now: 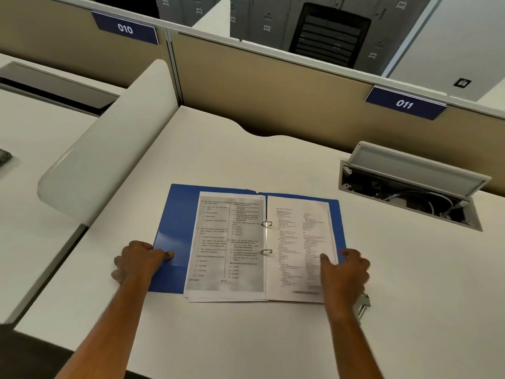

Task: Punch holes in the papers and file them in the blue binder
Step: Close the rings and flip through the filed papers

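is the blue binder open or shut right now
Open: the blue binder lies flat on the desk, both covers spread, papers on either side of its two metal rings.

L hand (138,259): palm down, fingers pointing right, thumb fwd, fingertips flat and spread, not gripping.
L forearm: bare, extends from lower-left of view up to wrist, roughly straight.
R hand (345,272): palm down, fingers loosely spread, pointing up-left, pressing flat, nothing clasped.
R forearm: bare, rises from bottom edge, angled slightly left.
Hands: well apart, about level.
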Motion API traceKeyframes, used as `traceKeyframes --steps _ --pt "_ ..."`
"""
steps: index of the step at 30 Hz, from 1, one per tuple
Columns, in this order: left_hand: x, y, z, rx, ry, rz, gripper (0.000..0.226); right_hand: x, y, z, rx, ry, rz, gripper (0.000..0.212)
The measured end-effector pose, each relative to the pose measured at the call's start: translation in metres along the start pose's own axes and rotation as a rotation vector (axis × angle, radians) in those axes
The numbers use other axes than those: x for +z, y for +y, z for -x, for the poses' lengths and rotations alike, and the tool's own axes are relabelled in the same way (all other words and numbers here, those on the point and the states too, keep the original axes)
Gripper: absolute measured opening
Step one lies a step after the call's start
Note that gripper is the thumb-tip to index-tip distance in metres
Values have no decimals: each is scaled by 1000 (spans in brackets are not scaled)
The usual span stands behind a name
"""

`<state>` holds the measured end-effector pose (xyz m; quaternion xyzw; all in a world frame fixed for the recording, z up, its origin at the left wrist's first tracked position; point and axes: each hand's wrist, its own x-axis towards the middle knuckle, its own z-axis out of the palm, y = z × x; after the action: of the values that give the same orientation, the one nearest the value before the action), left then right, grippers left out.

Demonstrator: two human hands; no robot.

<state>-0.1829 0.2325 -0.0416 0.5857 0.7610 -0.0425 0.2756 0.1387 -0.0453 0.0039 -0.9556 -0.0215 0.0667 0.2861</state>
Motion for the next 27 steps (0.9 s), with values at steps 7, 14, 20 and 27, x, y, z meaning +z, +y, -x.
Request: traceKeyframes --steps 7,14,20,27 --pt "-7 25 22 57 65 -196 62 11 20 -27 90 -284 259 90" --pt "-5 18 18 138 -29 -21 47 18 23 -35 138 -268 37 74" --pt "-6 7 10 160 -100 156 34 -10 10 -31 77 -312 -329 38" --pt "-1 2 4 155 -128 204 36 -42 -39 -13 -156 -275 -314 17"
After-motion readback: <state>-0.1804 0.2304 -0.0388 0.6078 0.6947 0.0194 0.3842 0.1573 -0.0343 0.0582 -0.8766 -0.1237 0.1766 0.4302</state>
